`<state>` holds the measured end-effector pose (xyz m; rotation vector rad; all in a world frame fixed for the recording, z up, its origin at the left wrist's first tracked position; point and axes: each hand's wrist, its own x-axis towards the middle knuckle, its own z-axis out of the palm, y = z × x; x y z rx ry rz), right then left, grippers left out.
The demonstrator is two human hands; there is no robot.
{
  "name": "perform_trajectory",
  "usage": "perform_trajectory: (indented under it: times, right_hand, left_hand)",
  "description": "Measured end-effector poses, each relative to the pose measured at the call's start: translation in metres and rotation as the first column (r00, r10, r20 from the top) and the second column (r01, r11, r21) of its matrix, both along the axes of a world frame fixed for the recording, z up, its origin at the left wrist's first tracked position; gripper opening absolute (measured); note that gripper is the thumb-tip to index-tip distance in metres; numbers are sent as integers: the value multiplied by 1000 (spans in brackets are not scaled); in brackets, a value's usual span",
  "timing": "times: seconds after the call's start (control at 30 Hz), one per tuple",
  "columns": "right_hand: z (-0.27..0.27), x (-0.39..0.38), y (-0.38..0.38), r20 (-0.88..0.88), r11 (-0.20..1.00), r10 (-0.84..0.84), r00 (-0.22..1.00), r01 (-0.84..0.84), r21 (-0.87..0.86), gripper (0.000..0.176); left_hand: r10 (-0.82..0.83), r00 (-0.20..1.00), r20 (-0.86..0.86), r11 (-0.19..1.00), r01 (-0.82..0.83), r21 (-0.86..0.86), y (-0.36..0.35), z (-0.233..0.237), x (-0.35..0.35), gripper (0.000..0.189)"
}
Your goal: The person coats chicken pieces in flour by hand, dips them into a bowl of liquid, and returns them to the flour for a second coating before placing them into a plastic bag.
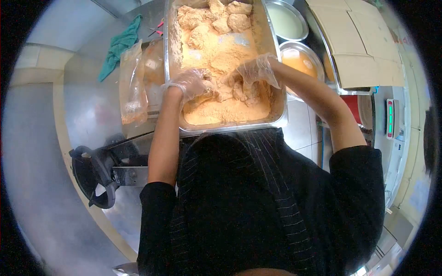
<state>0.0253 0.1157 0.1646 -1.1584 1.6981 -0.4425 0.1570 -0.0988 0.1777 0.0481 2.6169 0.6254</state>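
A deep metal tray (282,120) holds orange breading flour (225,113), with several coated pieces (193,18) heaped at its far end. Both hands wear clear plastic gloves and are down in the flour in the tray's near half. My left hand (195,86) has its fingers curled around a flour-covered piece near the left wall. To the right of it, my right hand (251,79) is bent down with curled fingers on another coated piece. Flour partly hides the fingertips of both hands.
Left of the tray are a plastic bag (133,87), a green cloth (120,46) and red-handled scissors (159,32). Right of it stand a bowl of pale liquid (284,22) and a bowl of orange liquid (299,63). Cardboard (354,41) and a digital scale (390,118) lie farther right.
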Motion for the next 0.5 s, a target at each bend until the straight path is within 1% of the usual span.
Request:
perform_trajectory:
  times: [0.13, 0.2, 0.33, 0.4, 0.43, 0.47, 0.5]
  right_hand:
    - [7, 5, 0, 14, 998, 53, 998, -53, 20, 13]
    - [10, 8, 1, 16, 997, 67, 998, -67, 28, 14]
    - [15, 14, 6, -1, 998, 64, 998, -64, 20, 15]
    - [17, 18, 9, -26, 999, 43, 999, -43, 14, 15]
    - [18, 15, 11, -38, 999, 28, 999, -28, 21, 15]
    - [16, 12, 13, -50, 999, -32, 998, 33, 20, 18]
    - [10, 9, 14, -63, 996, -88, 994, 89, 20, 22]
  left_hand:
    - [7, 1000, -30, 999, -8, -41, -2, 14, 1, 48]
    - [124, 989, 83, 992, -123, -14, 2, 23, 0, 50]
    - [48, 999, 3, 999, -48, -3, 4, 20, -2, 50]
    - [136, 988, 68, 991, -135, -26, 8, 25, -4, 47]
    - [77, 995, -58, 996, -80, -39, 11, 30, -2, 42]
    - [67, 995, -69, 997, -69, -30, 13, 34, -1, 42]
    - [222, 975, 20, 970, -223, 91, 14, 38, 0, 28]
